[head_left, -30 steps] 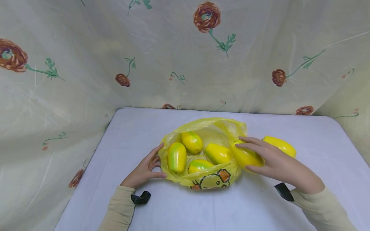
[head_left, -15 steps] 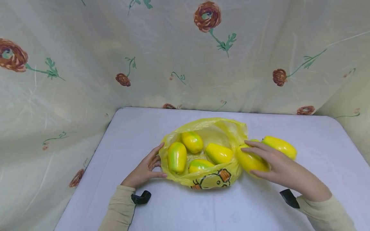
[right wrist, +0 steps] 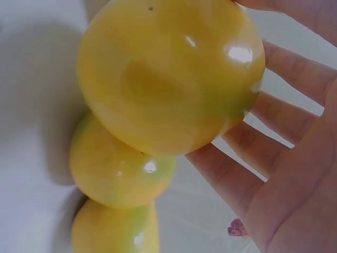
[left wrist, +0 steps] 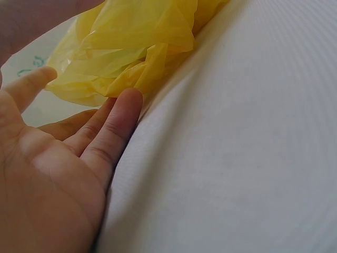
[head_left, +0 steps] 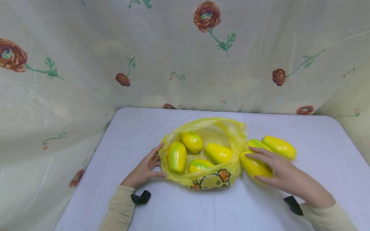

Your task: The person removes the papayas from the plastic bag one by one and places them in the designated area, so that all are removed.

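A yellow plastic bag [head_left: 214, 180] with a cartoon printed on its front lies open-mouthed on the table. Several glossy yellow-green papayas [head_left: 177, 157] are inside it. At the bag's left side is my left hand [head_left: 144, 170], its extended fingers touching the plastic, as the left wrist view also shows. My right hand [head_left: 286, 173] holds one papaya [head_left: 255, 165] between thumb and spread fingers, just right of the bag. Behind that one lie two more papayas, the nearer one [head_left: 258, 144] partly covered and the farther one [head_left: 279, 147] close beside it. All three line up in the right wrist view.
A white cloth covers the table [head_left: 214, 211]. A pale curtain [head_left: 162, 41] with printed flowers hangs behind and at the sides. Black cameras are worn on both wrists.
My right hand has moved right and toward me with the papaya, away from the bag's right edge. Another papaya behind it has come into view. The left hand and bag are still.
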### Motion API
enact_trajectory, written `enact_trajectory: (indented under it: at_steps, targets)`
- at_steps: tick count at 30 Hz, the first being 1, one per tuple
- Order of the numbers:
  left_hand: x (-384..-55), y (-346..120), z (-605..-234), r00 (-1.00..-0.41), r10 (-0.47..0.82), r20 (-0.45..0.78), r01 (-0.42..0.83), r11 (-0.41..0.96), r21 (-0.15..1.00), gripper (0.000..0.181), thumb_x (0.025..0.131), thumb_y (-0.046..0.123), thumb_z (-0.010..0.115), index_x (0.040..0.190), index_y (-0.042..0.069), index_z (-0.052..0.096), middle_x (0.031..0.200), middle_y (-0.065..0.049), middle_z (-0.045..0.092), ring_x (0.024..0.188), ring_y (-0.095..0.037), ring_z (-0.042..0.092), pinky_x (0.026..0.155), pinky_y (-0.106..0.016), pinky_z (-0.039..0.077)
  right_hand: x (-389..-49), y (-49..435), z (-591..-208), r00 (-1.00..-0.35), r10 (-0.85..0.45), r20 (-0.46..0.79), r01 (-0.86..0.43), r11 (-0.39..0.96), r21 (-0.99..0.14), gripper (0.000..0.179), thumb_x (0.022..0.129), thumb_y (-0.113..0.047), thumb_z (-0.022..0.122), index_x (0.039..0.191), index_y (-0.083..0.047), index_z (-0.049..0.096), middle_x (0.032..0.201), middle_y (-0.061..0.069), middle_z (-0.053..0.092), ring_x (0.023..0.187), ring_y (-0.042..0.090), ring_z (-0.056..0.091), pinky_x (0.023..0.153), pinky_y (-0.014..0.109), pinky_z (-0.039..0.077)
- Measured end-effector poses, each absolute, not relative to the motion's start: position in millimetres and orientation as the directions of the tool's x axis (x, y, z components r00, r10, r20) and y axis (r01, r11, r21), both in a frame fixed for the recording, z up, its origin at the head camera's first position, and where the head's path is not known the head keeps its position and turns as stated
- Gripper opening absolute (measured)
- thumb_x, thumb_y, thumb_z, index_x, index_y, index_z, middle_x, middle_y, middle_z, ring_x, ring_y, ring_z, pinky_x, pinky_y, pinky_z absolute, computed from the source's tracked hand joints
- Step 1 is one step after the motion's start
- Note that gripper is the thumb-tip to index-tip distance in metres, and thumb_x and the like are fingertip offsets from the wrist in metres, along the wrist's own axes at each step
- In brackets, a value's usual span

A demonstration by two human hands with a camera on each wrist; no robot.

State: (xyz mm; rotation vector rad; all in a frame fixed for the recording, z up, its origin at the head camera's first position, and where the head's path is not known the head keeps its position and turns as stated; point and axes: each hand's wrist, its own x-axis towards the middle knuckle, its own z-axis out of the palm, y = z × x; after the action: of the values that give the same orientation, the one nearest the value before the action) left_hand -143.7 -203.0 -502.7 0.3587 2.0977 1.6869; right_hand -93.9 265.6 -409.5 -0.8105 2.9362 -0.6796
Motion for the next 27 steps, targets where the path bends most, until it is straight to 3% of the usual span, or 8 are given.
enact_trajectory:
  at_steps: [1,3,5,12,27]
  targets:
    - [-143.7,-203.1,-502.8,-0.877,0.452,-0.162,-0.062,0.229,0.972,0.113,0.080,0.012,0.090,0.163,0.042,0.020,0.165,-0.009,0.038,0.118,-0.026,0.059,0.103,-0.020,0.049,-93.2,265.5,-410.4,-0.865,-0.495,0.086,-0.481,0.766,-0.425,0.061,0.085,-0.023,0.085,0.141,-0.023,0.062,0.152,0.009,0.056,0.138,0.038,0.051,0.118,0.026,0.038]
    - [-143.9,-203.2,-502.9,-0.877,0.453,-0.162,-0.062,0.227,0.972,0.113,0.080,0.012,0.089,0.163,0.042,0.020,0.165,-0.009,0.038,0.118,-0.026,0.059,0.104,-0.021,0.049,-91.8,264.4,-411.9,-0.869,-0.490,0.063,-0.468,0.775,-0.425,0.061,0.085,-0.022,0.085,0.142,-0.023,0.062,0.153,0.010,0.055,0.138,0.038,0.052,0.115,0.045,0.046]
    - [-144.2,-203.3,-503.4,-0.877,0.453,-0.162,-0.062,0.227,0.972,0.112,0.080,0.012,0.089,0.163,0.043,0.020,0.166,-0.008,0.037,0.118,-0.026,0.059,0.104,-0.021,0.049,-90.8,263.7,-413.5,-0.870,-0.492,0.042,-0.461,0.779,-0.426,0.061,0.085,-0.021,0.084,0.142,-0.021,0.062,0.153,0.013,0.054,0.137,0.041,0.052,0.106,0.064,0.047]
    - [-144.5,-203.1,-503.7,-0.877,0.451,-0.167,-0.066,0.232,0.971,0.112,0.081,0.014,0.090,0.164,0.042,0.020,0.167,-0.007,0.034,0.119,-0.025,0.058,0.104,-0.021,0.048,-88.5,261.1,-419.5,-0.876,-0.482,-0.029,-0.430,0.806,-0.406,0.061,0.086,-0.025,0.084,0.143,-0.020,0.062,0.156,0.016,0.051,0.138,0.043,0.051,0.105,0.065,0.048]
    - [-144.9,-204.2,-504.8,-0.875,0.455,-0.166,-0.072,0.217,0.974,0.113,0.079,0.015,0.090,0.163,0.044,0.020,0.166,-0.006,0.036,0.119,-0.026,0.058,0.102,-0.019,0.049,-85.8,259.8,-427.7,-0.868,-0.496,-0.019,-0.454,0.809,-0.374,0.062,0.085,-0.023,0.085,0.142,-0.018,0.062,0.154,0.013,0.053,0.140,0.040,0.050,0.106,0.061,0.048]
